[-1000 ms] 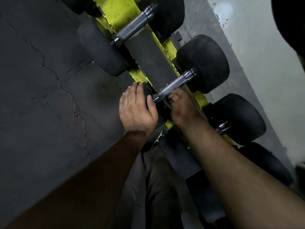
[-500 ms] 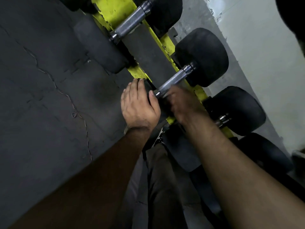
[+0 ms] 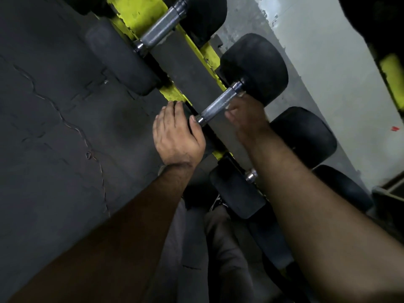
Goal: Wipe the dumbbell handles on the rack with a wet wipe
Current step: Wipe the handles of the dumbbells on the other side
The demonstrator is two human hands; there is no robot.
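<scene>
The yellow rack (image 3: 140,16) runs diagonally from the top of the view toward the lower right and carries a row of black dumbbells. The middle dumbbell (image 3: 254,68) lies across the rack with its knurled metal handle (image 3: 215,106) exposed between the two hands.

The left hand (image 3: 177,136) rests palm-down on the near weight head of this dumbbell. Its fingers are laid flat and close together over the head, and the thumb lies beside the near end of the handle. This grip is relaxed and clamps nothing.

The right hand (image 3: 244,115) is at the far part of the same handle, close to the far weight head. The hand is motion-blurred. Whether its grip is closed around the handle cannot be determined, and no wet wipe can be distinguished in it.

A second dumbbell handle (image 3: 161,29) is visible higher on the rack, well apart from both hands. Further black dumbbells (image 3: 303,136) sit on the rack toward the lower right, partly behind the right forearm. The dark floor (image 3: 54,117) lies left of the rack, and a pale wall (image 3: 328,73) lies to its right.
</scene>
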